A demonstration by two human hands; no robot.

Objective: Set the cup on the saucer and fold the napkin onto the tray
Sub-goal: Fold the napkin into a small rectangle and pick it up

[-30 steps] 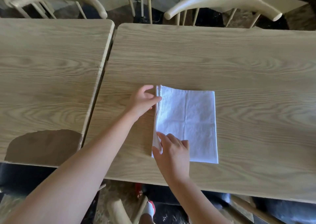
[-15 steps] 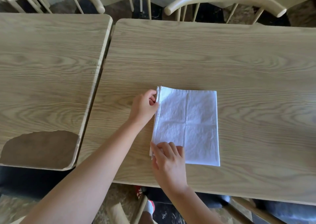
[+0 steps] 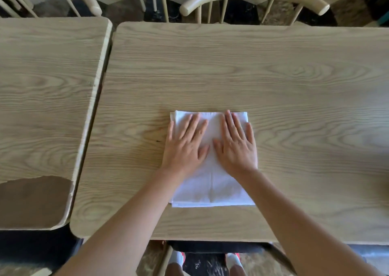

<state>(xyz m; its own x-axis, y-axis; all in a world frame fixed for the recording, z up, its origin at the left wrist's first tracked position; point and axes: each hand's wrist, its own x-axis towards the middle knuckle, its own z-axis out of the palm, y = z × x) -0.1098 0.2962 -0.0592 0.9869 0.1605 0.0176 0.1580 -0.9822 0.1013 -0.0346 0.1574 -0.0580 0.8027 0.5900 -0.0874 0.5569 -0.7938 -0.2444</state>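
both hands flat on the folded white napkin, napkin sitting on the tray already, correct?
Not quite. The head view shows the left hand and right hand flat on the folded white napkin, but the napkin lies directly on the wooden table. No tray is in view.

Both hands cover much of the napkin (image 3: 210, 187); the desk (image 3: 294, 86) runs off the right edge.

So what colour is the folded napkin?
Plain white napkin, clearest in the head view.
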